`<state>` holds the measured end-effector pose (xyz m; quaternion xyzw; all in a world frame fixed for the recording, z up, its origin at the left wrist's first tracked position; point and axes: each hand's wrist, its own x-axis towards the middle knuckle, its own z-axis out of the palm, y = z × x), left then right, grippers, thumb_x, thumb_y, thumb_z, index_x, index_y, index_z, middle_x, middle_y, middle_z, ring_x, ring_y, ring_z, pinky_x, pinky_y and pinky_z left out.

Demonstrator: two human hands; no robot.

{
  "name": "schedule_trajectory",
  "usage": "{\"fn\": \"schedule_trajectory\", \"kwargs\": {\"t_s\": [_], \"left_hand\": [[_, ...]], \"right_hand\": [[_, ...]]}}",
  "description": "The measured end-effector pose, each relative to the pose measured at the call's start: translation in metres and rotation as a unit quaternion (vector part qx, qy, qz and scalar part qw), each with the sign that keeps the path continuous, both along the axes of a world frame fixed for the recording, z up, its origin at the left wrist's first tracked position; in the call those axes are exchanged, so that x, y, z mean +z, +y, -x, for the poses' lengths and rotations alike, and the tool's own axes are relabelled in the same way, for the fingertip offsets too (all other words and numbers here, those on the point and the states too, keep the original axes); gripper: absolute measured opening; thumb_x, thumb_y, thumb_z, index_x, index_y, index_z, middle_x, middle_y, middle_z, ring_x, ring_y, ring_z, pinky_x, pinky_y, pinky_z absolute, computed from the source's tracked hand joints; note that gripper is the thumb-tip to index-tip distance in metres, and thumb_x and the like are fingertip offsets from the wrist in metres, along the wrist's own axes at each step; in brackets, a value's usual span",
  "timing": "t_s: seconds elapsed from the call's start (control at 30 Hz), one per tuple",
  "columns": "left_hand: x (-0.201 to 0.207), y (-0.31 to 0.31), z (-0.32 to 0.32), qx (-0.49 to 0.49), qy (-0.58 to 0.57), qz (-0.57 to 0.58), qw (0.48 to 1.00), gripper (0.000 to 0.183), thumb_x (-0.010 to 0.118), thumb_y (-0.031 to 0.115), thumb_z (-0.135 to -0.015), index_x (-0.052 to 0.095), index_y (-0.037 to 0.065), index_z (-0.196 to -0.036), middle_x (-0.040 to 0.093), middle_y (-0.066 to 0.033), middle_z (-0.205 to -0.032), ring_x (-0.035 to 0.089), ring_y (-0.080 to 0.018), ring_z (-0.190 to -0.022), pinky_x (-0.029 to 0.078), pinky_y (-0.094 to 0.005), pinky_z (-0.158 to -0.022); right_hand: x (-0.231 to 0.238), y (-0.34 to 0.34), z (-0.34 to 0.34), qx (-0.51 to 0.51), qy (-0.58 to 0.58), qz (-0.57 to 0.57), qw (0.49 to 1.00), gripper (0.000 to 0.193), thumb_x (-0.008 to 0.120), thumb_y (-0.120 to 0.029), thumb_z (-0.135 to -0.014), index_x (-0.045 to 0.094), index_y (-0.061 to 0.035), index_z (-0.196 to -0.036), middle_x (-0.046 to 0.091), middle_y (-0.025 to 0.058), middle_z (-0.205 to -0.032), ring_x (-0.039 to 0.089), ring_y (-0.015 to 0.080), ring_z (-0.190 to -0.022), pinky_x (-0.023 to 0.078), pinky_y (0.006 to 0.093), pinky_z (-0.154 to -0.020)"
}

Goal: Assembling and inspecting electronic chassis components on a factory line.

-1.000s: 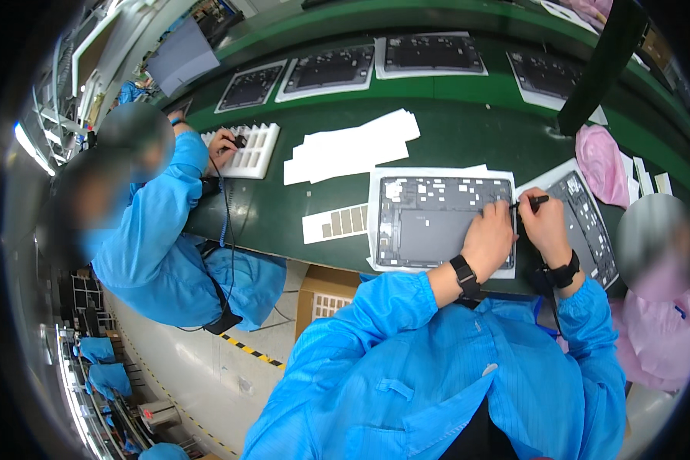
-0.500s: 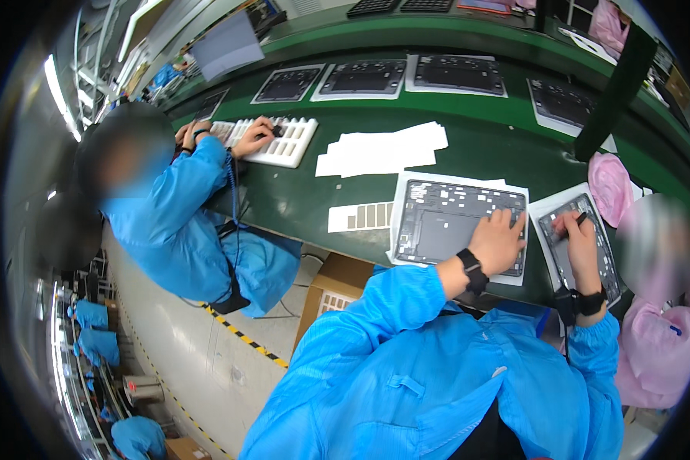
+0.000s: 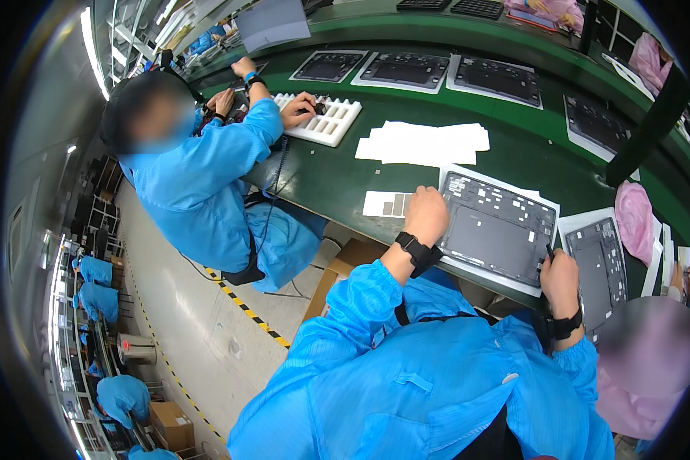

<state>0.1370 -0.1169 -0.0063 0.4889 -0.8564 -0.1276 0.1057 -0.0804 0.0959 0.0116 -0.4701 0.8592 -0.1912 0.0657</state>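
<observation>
A grey laptop base panel (image 3: 498, 234) lies on white paper at the near edge of the green table (image 3: 330, 172). My left hand (image 3: 427, 217) rests with curled fingers on the panel's left edge, beside a small white sheet of grey stickers (image 3: 386, 204). At the panel's lower right corner, my right hand (image 3: 560, 274) grips a thin dark tool (image 3: 549, 251) that points up. Both wrists wear black bands.
A second grey panel (image 3: 602, 261) lies to the right. White sheets (image 3: 425, 142) sit mid-table, with more panels (image 3: 406, 69) behind. A co-worker in blue (image 3: 199, 176) handles a white compartment tray (image 3: 323, 119) at left. A person in pink (image 3: 652, 360) sits at right. A cardboard box (image 3: 345, 264) stands below.
My left hand slid from the panel's right part to its left edge. My right hand left the second panel for the first panel's lower right corner. The view swung left.
</observation>
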Motion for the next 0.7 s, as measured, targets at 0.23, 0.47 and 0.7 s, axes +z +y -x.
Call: {"fn": "schedule_trajectory", "kwargs": {"t_s": [0.23, 0.47, 0.7], "left_hand": [[0.085, -0.062, 0.016, -0.061, 0.282, -0.049, 0.956, 0.028, 0.048, 0.023, -0.097, 0.051, -0.004, -0.1, 0.061, -0.0295, -0.087, 0.061, -0.0439, -0.083, 0.047, -0.0476, -0.073], [0.108, -0.242, 0.09, -0.097, 0.376, -0.187, 0.902, 0.032, 0.053, 0.027, -0.096, 0.06, -0.005, -0.097, 0.059, -0.0059, -0.075, 0.054, -0.0129, -0.067, 0.046, -0.0306, -0.061], [0.03, -0.296, 0.177, -0.104, 0.317, -0.203, 0.92, 0.035, 0.057, 0.026, -0.092, 0.065, -0.007, -0.089, 0.065, -0.0126, -0.076, 0.061, -0.0186, -0.066, 0.049, -0.0358, -0.06]], "right_hand": [[0.019, -0.037, 0.007, -0.047, 0.018, 0.156, 0.986, 0.021, 0.06, -0.013, -0.086, 0.058, 0.0043, -0.076, 0.061, 0.0269, -0.071, 0.059, 0.0463, -0.069, 0.047, 0.0466, -0.061], [0.066, -0.17, 0.068, -0.091, -0.535, 0.346, 0.765, 0.016, 0.063, -0.02, -0.088, 0.055, -0.0061, -0.085, 0.053, -0.0012, -0.064, 0.041, 0.0039, -0.045, 0.022, 0.0207, -0.035], [0.029, -0.23, 0.18, -0.086, -0.461, 0.211, 0.858, 0.023, 0.061, -0.026, -0.092, 0.06, -0.0032, -0.092, 0.058, -0.0002, -0.072, 0.05, 0.007, -0.052, 0.035, 0.0222, -0.041]]}}
